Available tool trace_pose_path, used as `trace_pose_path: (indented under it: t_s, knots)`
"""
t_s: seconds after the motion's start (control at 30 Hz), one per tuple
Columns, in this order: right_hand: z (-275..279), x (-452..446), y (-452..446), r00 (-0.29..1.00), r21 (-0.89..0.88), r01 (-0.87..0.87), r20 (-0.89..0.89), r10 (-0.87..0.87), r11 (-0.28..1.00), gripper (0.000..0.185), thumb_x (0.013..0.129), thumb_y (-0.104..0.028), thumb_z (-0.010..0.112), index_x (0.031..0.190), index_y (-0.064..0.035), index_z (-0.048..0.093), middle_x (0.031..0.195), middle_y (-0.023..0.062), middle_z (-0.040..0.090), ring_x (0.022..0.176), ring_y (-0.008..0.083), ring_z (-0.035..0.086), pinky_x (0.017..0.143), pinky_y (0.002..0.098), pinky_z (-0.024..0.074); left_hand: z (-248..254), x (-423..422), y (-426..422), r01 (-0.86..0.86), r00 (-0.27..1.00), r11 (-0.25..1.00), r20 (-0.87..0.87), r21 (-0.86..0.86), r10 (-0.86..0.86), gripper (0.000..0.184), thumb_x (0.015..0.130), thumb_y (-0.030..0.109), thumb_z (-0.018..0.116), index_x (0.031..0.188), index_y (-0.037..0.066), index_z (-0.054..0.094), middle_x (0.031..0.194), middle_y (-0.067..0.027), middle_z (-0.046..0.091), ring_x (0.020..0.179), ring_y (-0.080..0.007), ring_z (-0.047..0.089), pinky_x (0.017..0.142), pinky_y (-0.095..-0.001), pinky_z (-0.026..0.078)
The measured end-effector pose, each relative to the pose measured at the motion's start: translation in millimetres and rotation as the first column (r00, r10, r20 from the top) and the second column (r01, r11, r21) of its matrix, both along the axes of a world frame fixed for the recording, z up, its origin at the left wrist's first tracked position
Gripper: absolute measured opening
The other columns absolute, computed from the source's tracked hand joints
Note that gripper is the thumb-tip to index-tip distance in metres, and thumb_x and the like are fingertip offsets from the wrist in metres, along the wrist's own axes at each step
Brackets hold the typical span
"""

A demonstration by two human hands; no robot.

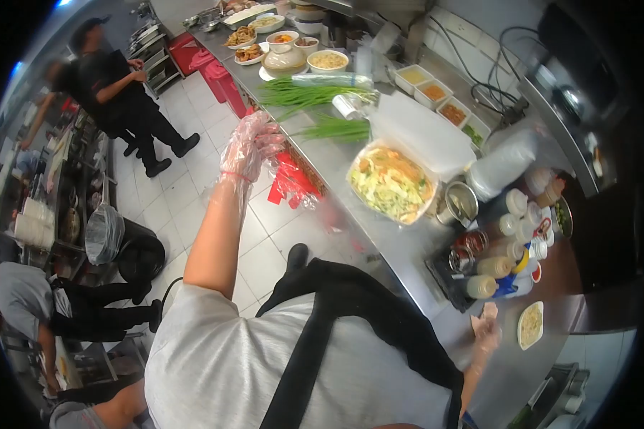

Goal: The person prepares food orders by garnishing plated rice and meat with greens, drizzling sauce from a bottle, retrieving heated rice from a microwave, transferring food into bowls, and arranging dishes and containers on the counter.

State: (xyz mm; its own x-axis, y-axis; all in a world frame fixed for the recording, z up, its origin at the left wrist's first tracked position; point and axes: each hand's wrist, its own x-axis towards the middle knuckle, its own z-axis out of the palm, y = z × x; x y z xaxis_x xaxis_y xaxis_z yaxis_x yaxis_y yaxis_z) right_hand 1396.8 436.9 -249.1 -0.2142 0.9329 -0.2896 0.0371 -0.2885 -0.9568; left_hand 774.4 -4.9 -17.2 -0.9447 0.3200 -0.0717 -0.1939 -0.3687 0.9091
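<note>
My left hand (250,146), in a clear plastic glove with a red band at the wrist, is raised beside the counter's edge. Its fingers are loosely bent and apart, with nothing visible in them. Just below it hangs red and clear plastic (293,179). My right hand (487,332), also gloved, is low over the counter at the right, its fingers extended and small in view. Near it is a white container of pale food (530,325). Before me lies an open white takeout box (393,187) filled with shredded greens and orange-topped food.
Green onions (311,93) lie beyond the box, near bowls and plates of food. A metal pot (458,202), squeeze bottles (497,267) and topping tubs (433,91) line the right. Other people stand at the left, near a lined bin (106,232).
</note>
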Motion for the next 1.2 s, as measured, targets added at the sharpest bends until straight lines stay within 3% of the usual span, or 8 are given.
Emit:
trace_pose_path:
  t_s: [0.03,0.17,0.23,0.3,0.47,0.67,0.9,1.2]
  knots:
    - [-1.7,17.1,22.1,0.999,-0.206,-0.049,-0.016,0.047,0.977,0.029,0.084,-0.011,0.052,0.107,0.0027,0.059,0.096,0.006,0.061,0.082,0.0204,0.058,0.072,0.0324,0.0485,-13.5,-31.4,-5.6,0.0,0.999,1.0,0.035,0.025,-0.001,0.038,0.085,0.031,0.062,0.111,0.005,0.052,0.096,-0.0118,0.058,0.077,-0.0225,0.061,0.067,-0.0332,0.052]
    - [108.9,28.8,-26.8,0.921,0.247,-0.033,0.385,-0.067,0.968,0.048,0.088,-0.006,0.046,0.136,0.0014,0.038,0.134,0.0127,0.045,0.113,0.0212,0.051,0.094,0.03,0.0424,-75.4,-180.0,-39.0,-0.079,0.988,0.997,0.13,-0.001,0.078,0.047,0.087,0.032,0.06,0.119,0.0,0.047,0.104,-0.0156,0.056,0.079,-0.0248,0.06,0.069,-0.0343,0.053]
    - [112.5,66.8,-10.3,0.932,0.472,0.118,0.252,-0.262,0.873,0.051,0.095,-0.023,0.04,0.141,-0.0036,0.031,0.141,0.0178,0.036,0.128,0.0265,0.038,0.106,0.0413,0.0308,-82.8,-228.2,-41.0,-0.092,0.994,0.992,0.065,0.09,0.086,0.04,0.086,0.031,0.059,0.113,0.003,0.05,0.097,-0.0143,0.056,0.075,-0.0247,0.059,0.07,-0.0388,0.053]
    - [188.4,-5.9,-92.5,0.672,0.717,0.071,0.479,-0.565,0.693,0.043,0.094,-0.015,0.046,0.132,0.0027,0.043,0.134,0.0176,0.046,0.125,0.0256,0.043,0.105,0.0385,0.0333,-94.4,-302.0,-23.8,-0.166,0.984,0.981,0.045,-0.095,0.171,0.035,0.088,0.031,0.056,0.109,0.003,0.054,0.093,-0.013,0.058,0.073,-0.0238,0.058,0.072,-0.0397,0.053]
    - [249.7,-133.3,-184.9,0.575,0.843,0.379,0.11,-0.811,0.383,0.041,0.092,-0.018,0.054,0.127,0.0025,0.049,0.128,0.0162,0.051,0.119,0.0246,0.048,0.102,0.0355,0.0346,-182.6,-492.5,23.3,0.068,0.995,0.96,0.084,-0.272,-0.047,0.026,0.091,0.026,0.052,0.105,0.006,0.059,0.087,-0.0072,0.061,0.074,-0.0188,0.062,0.059,-0.0315,0.051]
    - [312.8,-235.7,-286.7,0.308,0.96,-0.006,0.267,-0.913,0.279,0.031,0.085,-0.006,0.056,0.115,0.0012,0.057,0.116,0.0124,0.057,0.11,0.0224,0.054,0.096,0.0331,0.0406,-151.2,-516.6,77.5,0.067,0.998,0.748,0.046,-0.661,-0.049,0.02,0.08,0.013,0.06,0.093,-0.001,0.062,0.083,-0.0089,0.061,0.064,-0.0208,0.059,0.053,-0.0348,0.05]
    - [348.8,-315.4,-333.4,0.55,0.959,0.166,0.104,-0.829,0.231,0.023,0.085,-0.004,0.054,0.107,-0.0011,0.059,0.111,0.0084,0.057,0.102,0.0166,0.055,0.089,0.0288,0.0426,-208.8,-569.0,76.4,0.116,0.993,0.708,0.101,-0.696,-0.064,0.026,0.077,0.016,0.064,0.097,0.0,0.064,0.089,-0.0093,0.063,0.074,-0.0198,0.058,0.059,-0.0367,0.048]
    - [361.5,-406.9,-322.0,0.675,0.925,-0.227,0.375,-0.635,0.305,0.017,0.068,-0.005,0.068,0.084,-0.0078,0.064,0.085,0.0063,0.066,0.083,0.0242,0.059,0.078,0.0348,0.0434,-193.9,-553.5,0.8,0.047,0.989,0.717,0.132,-0.695,0.063,0.037,0.072,0.012,0.071,0.105,-0.002,0.062,0.092,-0.0136,0.064,0.081,-0.0205,0.057,0.067,-0.039,0.045]
